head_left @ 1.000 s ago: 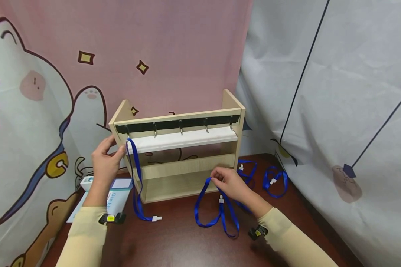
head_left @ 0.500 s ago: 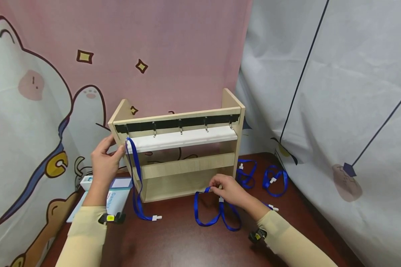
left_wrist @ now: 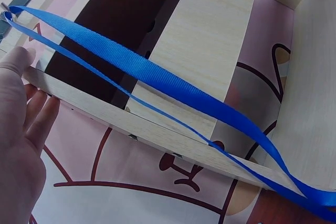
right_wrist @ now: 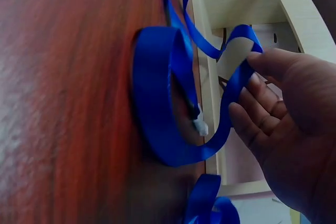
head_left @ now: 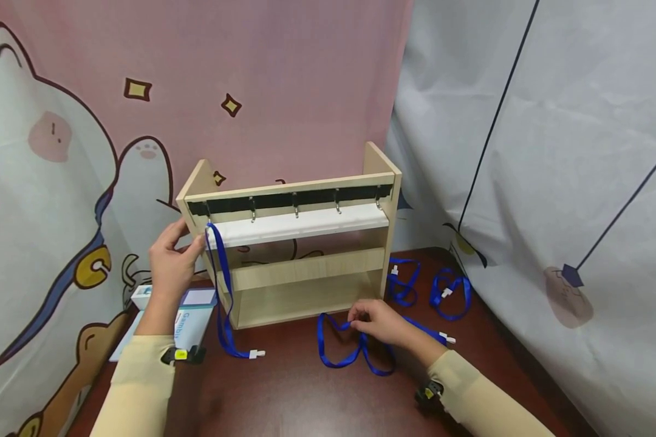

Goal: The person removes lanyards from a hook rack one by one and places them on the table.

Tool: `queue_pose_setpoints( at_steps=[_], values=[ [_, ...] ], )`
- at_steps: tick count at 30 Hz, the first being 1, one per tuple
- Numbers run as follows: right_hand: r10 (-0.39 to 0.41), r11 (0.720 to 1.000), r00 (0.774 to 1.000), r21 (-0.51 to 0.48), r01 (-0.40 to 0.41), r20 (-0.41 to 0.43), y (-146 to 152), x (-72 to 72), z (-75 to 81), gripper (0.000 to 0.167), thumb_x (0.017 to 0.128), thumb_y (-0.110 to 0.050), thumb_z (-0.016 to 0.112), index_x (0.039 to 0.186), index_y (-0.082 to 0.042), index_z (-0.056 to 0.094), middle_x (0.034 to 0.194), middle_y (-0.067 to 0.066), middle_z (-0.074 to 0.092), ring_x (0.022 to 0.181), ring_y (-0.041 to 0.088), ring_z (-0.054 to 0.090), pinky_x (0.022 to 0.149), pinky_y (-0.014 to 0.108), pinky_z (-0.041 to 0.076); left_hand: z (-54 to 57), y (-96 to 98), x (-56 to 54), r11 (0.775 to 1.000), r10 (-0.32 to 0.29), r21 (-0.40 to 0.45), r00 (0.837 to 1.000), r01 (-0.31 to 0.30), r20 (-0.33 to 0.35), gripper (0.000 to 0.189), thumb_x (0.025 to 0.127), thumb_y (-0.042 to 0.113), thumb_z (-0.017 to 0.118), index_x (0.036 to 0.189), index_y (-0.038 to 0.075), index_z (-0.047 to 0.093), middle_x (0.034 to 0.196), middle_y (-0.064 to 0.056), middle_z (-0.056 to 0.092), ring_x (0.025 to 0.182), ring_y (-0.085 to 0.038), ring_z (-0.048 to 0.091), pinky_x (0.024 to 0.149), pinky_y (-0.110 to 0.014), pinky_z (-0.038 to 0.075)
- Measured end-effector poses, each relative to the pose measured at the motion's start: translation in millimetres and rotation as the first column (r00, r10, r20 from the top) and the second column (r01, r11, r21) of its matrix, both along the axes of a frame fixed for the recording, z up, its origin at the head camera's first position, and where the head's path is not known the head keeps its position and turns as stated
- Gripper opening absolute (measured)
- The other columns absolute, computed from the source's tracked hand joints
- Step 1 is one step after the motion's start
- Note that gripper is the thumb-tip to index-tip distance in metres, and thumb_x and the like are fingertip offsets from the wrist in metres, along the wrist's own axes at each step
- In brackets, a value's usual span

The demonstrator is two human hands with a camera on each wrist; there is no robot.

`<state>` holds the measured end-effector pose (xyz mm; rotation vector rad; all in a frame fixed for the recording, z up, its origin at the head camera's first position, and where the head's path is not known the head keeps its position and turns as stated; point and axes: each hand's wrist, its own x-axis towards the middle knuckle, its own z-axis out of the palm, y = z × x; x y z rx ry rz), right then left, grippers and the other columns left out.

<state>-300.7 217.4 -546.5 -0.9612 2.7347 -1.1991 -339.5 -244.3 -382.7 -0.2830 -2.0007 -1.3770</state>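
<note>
My left hand (head_left: 172, 261) grips the left side panel of a light wooden rack (head_left: 306, 267), thumb in front and fingers behind it. From the rack's leftmost hook hangs a blue lanyard (left_wrist: 173, 87), its white clip (head_left: 257, 354) down on the table. With thumb and fingers my right hand (head_left: 379, 321) pinches the strap of another blue lanyard (right_wrist: 149, 98) in front of the rack's lower right. That lanyard's loops spread over the table, and its white clip (right_wrist: 200, 124) shows in the right wrist view.
Several metal hooks (head_left: 253, 209) line a black strip along the rack's top. More blue lanyards (head_left: 451, 297) lie to the right; one (head_left: 429, 329) passes behind my right forearm. A light-blue box (head_left: 194, 328) stands behind my left forearm. Printed curtains enclose the dark red table (head_left: 284, 400).
My right hand has come down toward the table with the pinched strap, and the raised loop has sunk lower. My left hand stays on the rack.
</note>
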Motion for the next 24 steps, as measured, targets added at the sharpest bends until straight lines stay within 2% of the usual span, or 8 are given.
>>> queue_pose_setpoints(
  at_steps=[5, 9, 14, 15, 19, 21, 22, 24],
  values=[
    [0.042, 0.998, 0.998, 0.035, -0.043, 0.035, 7.7, 2.4, -6.7, 0.012, 0.101, -0.009, 0.081, 0.098, -0.020, 0.078, 0.096, -0.015, 0.071, 0.087, 0.004, 0.063, 0.075, 0.026, 0.057, -0.8, -0.5, -1.0, 1.000, -0.004, 0.005, 1.000, 0.004, -0.003, 0.049, 0.103, 0.011, 0.077, 0.148, 0.030, 0.072, 0.134, 0.001, 0.073, 0.125, -0.011, 0.064, 0.095, -0.015, 0.059],
    [0.069, 0.996, 0.996, 0.055, -0.072, 0.051, 13.3, 5.6, -9.0, 0.004, 0.101, -0.012, 0.081, 0.099, -0.014, 0.078, 0.093, -0.016, 0.071, 0.081, 0.003, 0.062, 0.071, 0.025, 0.056, -1.0, -0.6, -1.2, 1.000, -0.003, 0.009, 1.000, 0.003, -0.003, 0.050, 0.103, 0.010, 0.077, 0.148, 0.029, 0.073, 0.133, 0.001, 0.073, 0.125, -0.011, 0.064, 0.095, -0.015, 0.059],
    [0.082, 0.994, 0.996, 0.070, -0.084, 0.031, 16.9, 7.6, -11.1, 0.006, 0.099, -0.010, 0.082, 0.097, -0.014, 0.079, 0.095, -0.014, 0.068, 0.083, 0.003, 0.062, 0.073, 0.025, 0.056, 0.8, -0.3, -1.3, 1.000, 0.004, 0.011, 1.000, -0.004, 0.002, 0.049, 0.102, 0.010, 0.078, 0.148, 0.028, 0.073, 0.134, 0.000, 0.073, 0.124, -0.011, 0.064, 0.095, -0.016, 0.059],
    [0.080, 0.994, 0.997, 0.071, -0.081, 0.021, 17.4, 7.9, -11.7, 0.008, 0.098, -0.009, 0.083, 0.096, -0.015, 0.079, 0.097, -0.014, 0.068, 0.086, 0.005, 0.062, 0.075, 0.026, 0.057, 1.1, -0.4, -1.3, 1.000, 0.004, 0.011, 1.000, -0.004, 0.003, 0.049, 0.102, 0.010, 0.078, 0.148, 0.028, 0.073, 0.134, 0.000, 0.073, 0.124, -0.011, 0.063, 0.095, -0.017, 0.059],
    [0.086, 0.994, 0.996, 0.064, -0.086, -0.005, 18.8, 9.8, -13.5, 0.015, 0.096, -0.005, 0.084, 0.094, -0.018, 0.077, 0.097, -0.013, 0.069, 0.099, 0.008, 0.067, 0.097, 0.033, 0.061, 0.8, -0.6, -1.8, 1.000, -0.004, 0.013, 1.000, 0.004, -0.002, 0.049, 0.102, 0.010, 0.078, 0.148, 0.029, 0.073, 0.134, 0.001, 0.073, 0.125, -0.011, 0.063, 0.096, -0.018, 0.059],
    [0.093, 0.994, 0.996, 0.060, -0.093, -0.001, 19.6, 10.8, -14.4, 0.016, 0.095, -0.004, 0.085, 0.093, -0.017, 0.077, 0.097, -0.012, 0.069, 0.099, 0.008, 0.068, 0.099, 0.035, 0.061, 0.6, -0.5, -1.5, 1.000, -0.007, 0.013, 1.000, 0.007, -0.002, 0.049, 0.103, 0.010, 0.078, 0.148, 0.029, 0.073, 0.134, 0.001, 0.073, 0.126, -0.011, 0.063, 0.096, -0.018, 0.060],
    [0.095, 0.994, 0.995, 0.061, -0.096, 0.008, 19.9, 11.3, -14.5, 0.016, 0.095, -0.004, 0.085, 0.094, -0.018, 0.077, 0.097, -0.012, 0.069, 0.099, 0.007, 0.068, 0.099, 0.034, 0.061, 0.4, -0.5, -1.6, 1.000, -0.008, 0.013, 1.000, 0.008, -0.002, 0.049, 0.103, 0.010, 0.078, 0.148, 0.029, 0.073, 0.134, 0.001, 0.073, 0.126, -0.011, 0.063, 0.096, -0.018, 0.060],
    [0.099, 0.992, 0.994, 0.071, -0.101, 0.034, 20.6, 12.3, -14.8, 0.016, 0.094, -0.006, 0.087, 0.095, -0.017, 0.076, 0.096, -0.011, 0.069, 0.092, 0.005, 0.066, 0.088, 0.030, 0.061, -0.2, -0.6, -1.3, 1.000, -0.007, 0.012, 1.000, 0.007, 0.001, 0.049, 0.103, 0.011, 0.078, 0.148, 0.030, 0.073, 0.134, 0.002, 0.073, 0.126, -0.011, 0.063, 0.096, -0.018, 0.060]
  ],
)
